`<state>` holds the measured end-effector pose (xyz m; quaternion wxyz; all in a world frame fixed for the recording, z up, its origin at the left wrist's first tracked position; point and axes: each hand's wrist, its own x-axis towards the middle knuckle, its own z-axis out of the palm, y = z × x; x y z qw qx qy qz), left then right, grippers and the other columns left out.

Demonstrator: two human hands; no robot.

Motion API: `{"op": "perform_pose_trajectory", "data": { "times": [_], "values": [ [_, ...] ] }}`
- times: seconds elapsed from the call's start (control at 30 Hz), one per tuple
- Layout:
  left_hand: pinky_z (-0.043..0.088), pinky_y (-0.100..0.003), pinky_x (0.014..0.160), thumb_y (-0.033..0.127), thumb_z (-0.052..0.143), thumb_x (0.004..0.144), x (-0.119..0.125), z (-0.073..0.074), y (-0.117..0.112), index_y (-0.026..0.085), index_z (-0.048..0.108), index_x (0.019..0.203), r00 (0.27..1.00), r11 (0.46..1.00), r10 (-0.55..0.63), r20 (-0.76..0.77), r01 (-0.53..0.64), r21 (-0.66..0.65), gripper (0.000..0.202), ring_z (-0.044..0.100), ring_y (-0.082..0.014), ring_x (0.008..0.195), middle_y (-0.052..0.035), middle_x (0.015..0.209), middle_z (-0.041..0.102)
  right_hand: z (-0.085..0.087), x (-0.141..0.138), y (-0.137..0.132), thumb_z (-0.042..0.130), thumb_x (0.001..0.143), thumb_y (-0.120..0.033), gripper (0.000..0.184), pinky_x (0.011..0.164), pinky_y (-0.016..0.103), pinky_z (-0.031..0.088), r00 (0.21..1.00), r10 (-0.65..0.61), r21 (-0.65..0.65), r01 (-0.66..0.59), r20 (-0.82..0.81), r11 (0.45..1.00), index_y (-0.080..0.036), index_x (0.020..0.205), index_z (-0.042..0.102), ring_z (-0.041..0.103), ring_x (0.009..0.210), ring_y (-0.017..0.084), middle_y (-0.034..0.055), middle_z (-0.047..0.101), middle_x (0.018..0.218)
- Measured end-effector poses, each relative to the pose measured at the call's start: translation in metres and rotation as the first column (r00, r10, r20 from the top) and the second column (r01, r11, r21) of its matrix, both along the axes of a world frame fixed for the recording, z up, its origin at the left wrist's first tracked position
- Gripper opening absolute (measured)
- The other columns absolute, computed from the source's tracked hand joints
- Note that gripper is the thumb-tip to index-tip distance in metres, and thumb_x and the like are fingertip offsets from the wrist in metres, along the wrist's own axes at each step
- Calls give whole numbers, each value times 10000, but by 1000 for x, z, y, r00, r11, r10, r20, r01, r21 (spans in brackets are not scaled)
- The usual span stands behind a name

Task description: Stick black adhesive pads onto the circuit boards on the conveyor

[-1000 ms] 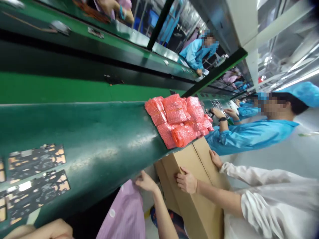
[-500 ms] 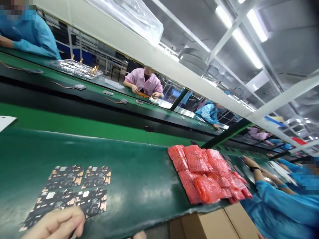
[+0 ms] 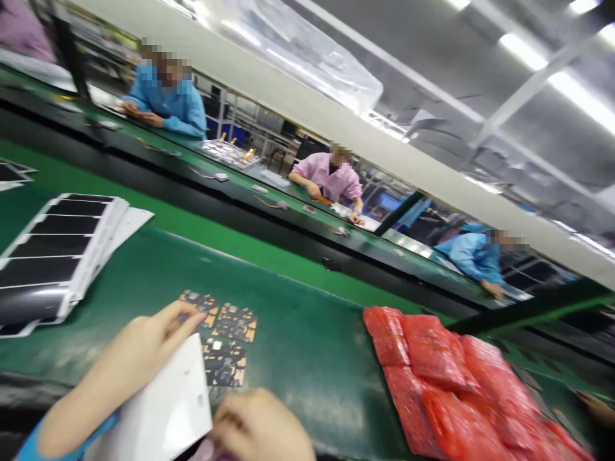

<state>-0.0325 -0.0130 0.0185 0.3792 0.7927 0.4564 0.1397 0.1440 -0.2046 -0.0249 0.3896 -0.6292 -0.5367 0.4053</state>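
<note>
My left hand (image 3: 139, 355) reaches in from the lower left with its fingers closed over the top edge of a white sheet (image 3: 166, 406). My right hand (image 3: 262, 426) sits blurred at the bottom centre, by the sheet's lower right corner; its fingers are smeared. Just beyond the sheet, several small black and orange circuit panels (image 3: 225, 336) lie flat on the green work surface (image 3: 298, 333).
A stack of white trays with black strips (image 3: 57, 250) lies at the left. Red bubble-wrap packets (image 3: 446, 378) are piled at the right. Beyond a dark belt, people in blue and pink coats (image 3: 329, 179) work at the opposite bench.
The view has swung left and down. My left hand has come up holding a white sheet over the circuit panels, and my right hand has entered at the bottom.
</note>
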Motion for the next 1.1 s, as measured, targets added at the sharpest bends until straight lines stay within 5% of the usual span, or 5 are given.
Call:
{"op": "perform_pose_trajectory", "data": {
  "times": [0.23,0.53,0.73,0.9,1.1],
  "values": [
    [337,-294,661,708,302,816,35,29,-23,237,642,1058,990,997,70,-119,-65,44,630,606,-247,625,-27,711,681,12,-15,35,820,688,-823,706,594,192,467,804,-169,-10,199,-570,980,-174,965,822,545,612,100,21,704,730],
    [485,-224,715,647,568,855,27,14,-4,237,745,1121,925,912,-378,51,381,-150,521,691,-201,816,-6,921,767,20,1,33,612,1017,-333,281,634,187,544,902,-424,419,417,-81,807,-181,870,797,729,666,145,29,782,746],
    [534,-314,1030,411,529,838,19,7,1,213,762,1068,930,919,-361,72,368,-143,383,706,-259,1099,-51,1122,775,23,4,37,550,1039,-115,254,949,281,624,825,-497,852,39,267,522,-157,1209,734,797,1054,202,125,825,1122],
    [586,-256,904,418,768,768,11,10,-7,204,673,1171,916,846,-217,337,349,-403,465,716,-248,1072,-62,1178,733,21,-1,36,524,1099,-436,335,1058,422,611,863,-411,835,-22,293,549,-205,1164,757,694,1290,263,179,717,1374],
    [500,-324,1165,619,609,947,-9,-4,-18,241,579,1418,823,834,-267,501,458,-309,604,578,-295,1381,-90,1455,618,21,-3,30,596,1062,-274,312,1067,433,605,872,-421,802,56,252,595,-208,1361,657,666,1288,254,156,696,1389]
  ]
}}
